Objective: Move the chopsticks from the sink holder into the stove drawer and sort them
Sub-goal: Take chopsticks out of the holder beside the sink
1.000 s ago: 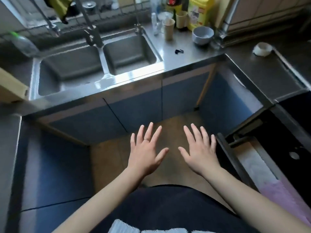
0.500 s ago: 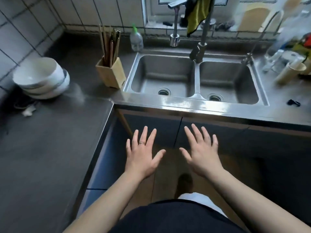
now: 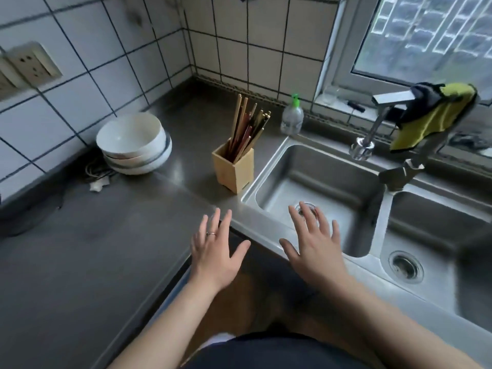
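Countertop point(image 3: 93, 262) corner now fills view after head turn, chopsticks point(image 3: 246, 129) standing in holder point(image 3: 235, 170), left hand point(image 3: 215, 257) and right hand point(image 3: 314, 251) spread empty short of holder, pickup not started.

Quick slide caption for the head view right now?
Left hand and right hand hover open before the sink; chopsticks stand untouched in the wooden holder beside it.

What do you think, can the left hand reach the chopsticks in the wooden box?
Probably yes. The left hand is open and empty above the edge of the counter. The chopsticks stick up out of the wooden holder further back, with only bare counter between them and their tops free.
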Demonstrator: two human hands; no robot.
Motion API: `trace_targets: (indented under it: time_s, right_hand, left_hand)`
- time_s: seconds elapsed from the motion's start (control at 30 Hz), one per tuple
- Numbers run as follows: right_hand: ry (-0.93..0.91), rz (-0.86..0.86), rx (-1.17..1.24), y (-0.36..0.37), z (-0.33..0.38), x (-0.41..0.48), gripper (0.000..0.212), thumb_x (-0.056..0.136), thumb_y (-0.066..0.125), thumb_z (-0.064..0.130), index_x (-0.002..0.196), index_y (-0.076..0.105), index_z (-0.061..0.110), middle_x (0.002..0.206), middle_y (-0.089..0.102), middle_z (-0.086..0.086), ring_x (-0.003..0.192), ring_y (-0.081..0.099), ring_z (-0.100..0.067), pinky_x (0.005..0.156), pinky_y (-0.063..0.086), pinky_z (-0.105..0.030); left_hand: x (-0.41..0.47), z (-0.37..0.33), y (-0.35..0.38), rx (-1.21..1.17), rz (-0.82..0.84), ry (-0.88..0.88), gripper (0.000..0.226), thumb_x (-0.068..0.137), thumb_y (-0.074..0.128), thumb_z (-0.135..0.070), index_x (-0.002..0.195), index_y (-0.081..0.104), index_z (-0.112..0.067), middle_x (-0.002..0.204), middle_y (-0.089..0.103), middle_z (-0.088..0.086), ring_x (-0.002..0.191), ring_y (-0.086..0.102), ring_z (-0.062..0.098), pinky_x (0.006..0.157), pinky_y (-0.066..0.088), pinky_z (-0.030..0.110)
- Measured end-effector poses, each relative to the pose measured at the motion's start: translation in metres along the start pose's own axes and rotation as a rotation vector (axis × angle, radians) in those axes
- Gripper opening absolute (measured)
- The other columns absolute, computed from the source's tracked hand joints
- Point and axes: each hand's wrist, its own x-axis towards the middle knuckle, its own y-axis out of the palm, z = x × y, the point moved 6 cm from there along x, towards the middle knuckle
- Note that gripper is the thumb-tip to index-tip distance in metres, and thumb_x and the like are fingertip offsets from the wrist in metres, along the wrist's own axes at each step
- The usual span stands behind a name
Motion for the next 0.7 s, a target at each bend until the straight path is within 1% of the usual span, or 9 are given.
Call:
trace_targets:
  time_s: [0.1, 0.17, 0.27, 0.33, 0.4, 0.5, 0.57, 0.63, 0.7]
  right_hand:
    - [-0.035, -0.006, 0.033, -0.012, 0.007, 0.041, 0.072, 0.085, 0.016, 0.065, 0.15, 0.005, 0.036, 0.162, 0.008, 0.006, 0.15, 0.006, -0.026, 0.117, 0.007, -0.05]
    - [-0.042, -0.023, 0.099, -0.021, 0.013, 0.064, 0.071, 0.09, 0.027, 0.062, 0.151, 0.003, 0.035, 0.162, 0.006, 0.006, 0.15, 0.004, -0.024, 0.118, 0.009, -0.048]
    - [-0.052, -0.024, 0.21, -0.03, 0.026, 0.095, 0.073, 0.093, 0.037, 0.057, 0.152, 0.001, 0.033, 0.162, 0.004, 0.008, 0.15, 0.001, -0.019, 0.121, 0.011, -0.045]
    - [-0.05, -0.041, 0.275, -0.034, 0.033, 0.116, 0.075, 0.093, 0.04, 0.055, 0.152, 0.001, 0.031, 0.162, 0.005, 0.008, 0.15, 0.002, -0.018, 0.121, 0.013, -0.044]
    - [-0.033, -0.071, 0.341, -0.038, 0.04, 0.134, 0.076, 0.093, 0.043, 0.053, 0.153, 0.003, 0.028, 0.162, 0.008, 0.008, 0.15, 0.005, -0.018, 0.121, 0.014, -0.043]
    - [-0.007, -0.122, 0.44, -0.044, 0.046, 0.162, 0.08, 0.092, 0.051, 0.048, 0.154, 0.007, 0.021, 0.161, 0.014, 0.004, 0.149, 0.012, -0.017, 0.121, 0.017, -0.04]
    - [0.015, -0.135, 0.499, -0.048, 0.05, 0.182, 0.082, 0.092, 0.055, 0.043, 0.153, 0.009, 0.016, 0.161, 0.014, 0.002, 0.148, 0.013, -0.016, 0.121, 0.016, -0.035]
    - [0.049, -0.138, 0.556, -0.049, 0.052, 0.198, 0.084, 0.091, 0.057, 0.044, 0.154, 0.009, 0.015, 0.161, 0.015, 0.001, 0.148, 0.013, -0.015, 0.121, 0.016, -0.033]
    - [0.099, -0.112, 0.641, -0.045, 0.053, 0.215, 0.086, 0.09, 0.057, 0.048, 0.154, 0.008, 0.016, 0.161, 0.015, 0.002, 0.148, 0.014, -0.013, 0.121, 0.017, -0.033]
  left_hand:
    - [0.029, 0.003, -0.014, -0.075, -0.073, -0.046, 0.082, 0.087, 0.036, -0.067, 0.155, 0.012, -0.029, 0.164, 0.01, -0.003, 0.15, 0.002, 0.022, 0.119, 0.014, 0.049]
    - [0.051, 0.005, -0.024, -0.123, -0.117, -0.062, 0.086, 0.084, 0.041, -0.067, 0.155, 0.016, -0.026, 0.163, 0.016, -0.001, 0.15, 0.006, 0.022, 0.119, 0.013, 0.045]
    - [0.092, 0.004, -0.035, -0.172, -0.165, -0.056, 0.089, 0.086, 0.061, -0.055, 0.155, 0.016, -0.021, 0.162, 0.017, 0.002, 0.15, 0.006, 0.024, 0.119, 0.014, 0.044]
    - [0.123, 0.0, -0.039, -0.189, -0.172, -0.031, 0.095, 0.083, 0.067, -0.051, 0.155, 0.015, -0.018, 0.162, 0.018, 0.004, 0.149, 0.007, 0.026, 0.12, 0.014, 0.045]
    - [0.153, -0.004, -0.038, -0.208, -0.147, -0.008, 0.1, 0.08, 0.07, -0.053, 0.155, 0.012, -0.019, 0.162, 0.017, 0.004, 0.149, 0.007, 0.026, 0.12, 0.015, 0.047]
    - [0.193, -0.013, -0.037, -0.233, -0.126, 0.034, 0.106, 0.076, 0.069, -0.059, 0.155, 0.009, -0.022, 0.162, 0.016, 0.004, 0.149, 0.007, 0.025, 0.119, 0.016, 0.049]
    - [0.218, -0.018, -0.038, -0.237, -0.117, 0.05, 0.107, 0.074, 0.062, -0.066, 0.155, 0.008, -0.021, 0.163, 0.015, 0.004, 0.149, 0.008, 0.026, 0.12, 0.015, 0.048]
    - [0.238, -0.022, -0.041, -0.266, -0.122, 0.069, 0.107, 0.071, 0.053, -0.07, 0.155, 0.011, -0.018, 0.161, 0.02, 0.007, 0.148, 0.012, 0.029, 0.119, 0.017, 0.049]
    - [0.256, -0.021, -0.046, -0.307, -0.137, 0.088, 0.104, 0.073, 0.056, -0.067, 0.154, 0.015, -0.015, 0.158, 0.027, 0.01, 0.146, 0.019, 0.032, 0.116, 0.022, 0.051]
